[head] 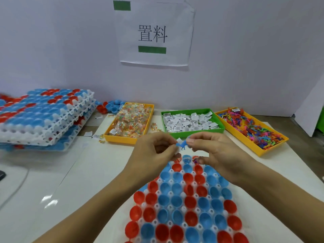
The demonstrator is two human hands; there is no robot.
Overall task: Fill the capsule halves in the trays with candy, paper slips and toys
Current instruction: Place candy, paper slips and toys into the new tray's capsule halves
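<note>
A white tray (182,194) of red and blue capsule halves lies in front of me; most halves look empty, and a few in the far row hold small items. Above its far edge, my left hand (154,151) and my right hand (208,148) meet. Together they pinch a small blue toy animal (182,144). A white paper slip (179,140) shows between the fingertips of my left hand. Behind stand a yellow bin of wrapped candy (129,121), a green bin of paper slips (191,121) and a yellow bin of colourful toys (250,128).
A stack of white trays (43,118) filled with capsule halves sits at the left. Loose red and blue capsule halves (108,106) lie by the wall. A few candies and slips are scattered near the candy bin. A paper sign (154,32) hangs on the wall.
</note>
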